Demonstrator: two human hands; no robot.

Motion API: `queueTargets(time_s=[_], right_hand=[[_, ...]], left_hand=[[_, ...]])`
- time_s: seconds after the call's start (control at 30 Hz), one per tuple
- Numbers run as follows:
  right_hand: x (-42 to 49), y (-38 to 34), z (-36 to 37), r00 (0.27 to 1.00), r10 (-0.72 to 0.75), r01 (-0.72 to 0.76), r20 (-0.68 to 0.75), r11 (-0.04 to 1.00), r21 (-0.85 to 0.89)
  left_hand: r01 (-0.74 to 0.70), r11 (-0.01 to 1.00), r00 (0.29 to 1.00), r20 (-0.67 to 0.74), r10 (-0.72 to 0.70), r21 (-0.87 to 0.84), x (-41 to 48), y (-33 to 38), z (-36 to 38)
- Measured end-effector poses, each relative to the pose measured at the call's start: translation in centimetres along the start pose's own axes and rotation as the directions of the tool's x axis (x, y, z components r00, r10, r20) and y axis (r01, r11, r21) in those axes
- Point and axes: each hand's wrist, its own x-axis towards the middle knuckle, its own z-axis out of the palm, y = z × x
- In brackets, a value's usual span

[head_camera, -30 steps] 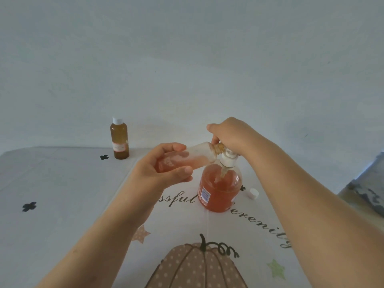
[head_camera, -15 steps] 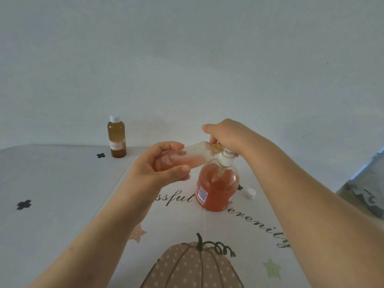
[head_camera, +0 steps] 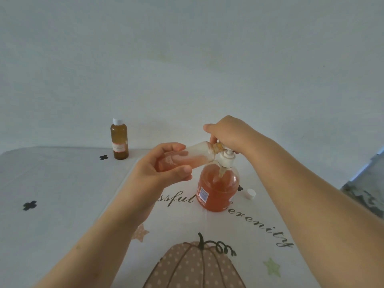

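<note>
Hardly anything has moved since half a second ago: both your hands keep their places. Your left hand (head_camera: 164, 169) has its fingers wrapped round the small clear bottle (head_camera: 193, 156), held nearly on its side above the worktop (head_camera: 62, 194), mouth at the pump (head_camera: 226, 159). Your right hand (head_camera: 228, 132) curls its fingers over that pump, atop the orange soap bottle (head_camera: 218, 188) standing on the worktop.

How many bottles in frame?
3: brown bottle standing back left; small bottle tilted in the left hand; pump bottle upright at centre, its pump held by the right hand. No others visible.
</note>
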Motion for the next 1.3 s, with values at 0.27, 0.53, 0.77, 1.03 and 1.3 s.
queueTargets(time_s=[0.27,0.53,0.77,1.03,1.3], right_hand=[[0.2,0.2,-0.1,1.000,-0.011,0.011,0.003,1.000,-0.006],[1.3,0.9,1.3,1.000,-0.001,0.001,0.028,1.000,0.000],[0.7,0.9,0.2,0.998,-0.047,0.046,0.038,0.998,0.036],[0.4,0.1,-1.3,0.992,-0.122,0.124,-0.030,0.986,0.110],[1.5,0.1,0.0,0.987,-0.083,0.089,-0.138,0.995,0.036]], left_hand=[[-0.009,1.000,1.000,-0.007,0.009,0.015,-0.1,0.1,0.2],[0.008,1.000,1.000,-0.008,-0.008,0.018,0.2,-0.4,-0.1],[0.002,1.000,1.000,0.000,-0.002,0.018,-0.2,-0.1,0.1],[-0.013,0.999,1.000,0.006,0.012,0.033,-0.3,0.4,0.2],[-0.015,0.999,1.000,-0.003,0.016,0.045,-0.2,0.3,0.2]])
